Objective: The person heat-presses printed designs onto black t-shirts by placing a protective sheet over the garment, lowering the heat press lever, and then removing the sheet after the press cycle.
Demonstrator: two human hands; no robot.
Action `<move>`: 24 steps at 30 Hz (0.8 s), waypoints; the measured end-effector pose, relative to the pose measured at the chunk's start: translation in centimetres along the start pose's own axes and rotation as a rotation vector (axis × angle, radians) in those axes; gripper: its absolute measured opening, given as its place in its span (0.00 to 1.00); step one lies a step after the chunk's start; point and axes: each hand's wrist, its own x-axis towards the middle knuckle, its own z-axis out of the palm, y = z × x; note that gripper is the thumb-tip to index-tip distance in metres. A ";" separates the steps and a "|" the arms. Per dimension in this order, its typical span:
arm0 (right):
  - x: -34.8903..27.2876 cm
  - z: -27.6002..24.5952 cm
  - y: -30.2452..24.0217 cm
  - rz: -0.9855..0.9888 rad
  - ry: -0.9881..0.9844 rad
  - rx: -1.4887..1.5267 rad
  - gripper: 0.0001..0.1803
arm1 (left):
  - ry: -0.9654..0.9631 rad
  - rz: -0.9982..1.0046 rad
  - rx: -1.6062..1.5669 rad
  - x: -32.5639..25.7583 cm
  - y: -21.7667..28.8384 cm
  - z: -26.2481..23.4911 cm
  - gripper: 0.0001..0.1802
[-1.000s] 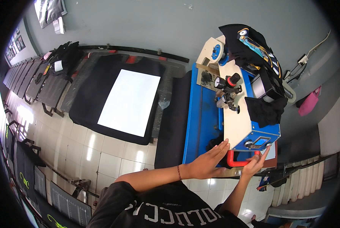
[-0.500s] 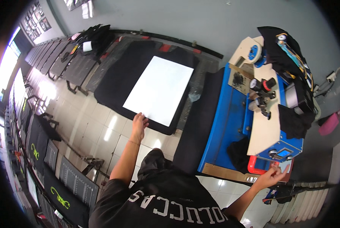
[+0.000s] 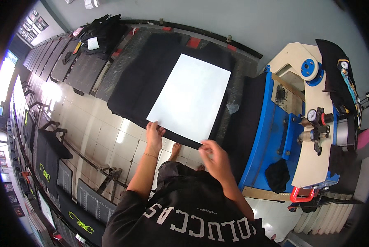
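1. The left hand is at the near left corner of the white sheet, fingers curled and only slightly parted; whether they pinch the corner or just touch it, I cannot tell.
2. The right hand is slightly blurred, thumb and forefinger drawn close together by the near right corner. I cannot tell whether it has hold of the edge.
3. The sheet lies flat on the black fabric, which is spread over the bench.
4. What has changed is the right hand: half a second ago it was by the control box of the blue and cream press; now it is well apart from the red handle. The left hand was already at its corner.
5. So both hands are now at the sheet's near edge, one per corner, and neither attends to the press.
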 end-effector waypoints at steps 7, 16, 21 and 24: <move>10.1 13.6 4.7 -0.230 0.031 -0.627 0.15 | -0.217 0.038 0.321 -1.8 3.1 0.9 0.24; 17.0 8.1 6.6 0.182 0.095 -0.572 0.11 | -0.488 0.915 1.464 3.5 5.9 3.3 0.38; 25.5 0.2 10.8 0.338 0.077 -0.472 0.13 | -0.564 0.895 1.649 5.7 5.3 5.5 0.42; 31.4 -4.0 11.9 0.304 0.102 -0.579 0.12 | -0.602 0.868 1.694 5.8 5.6 5.9 0.42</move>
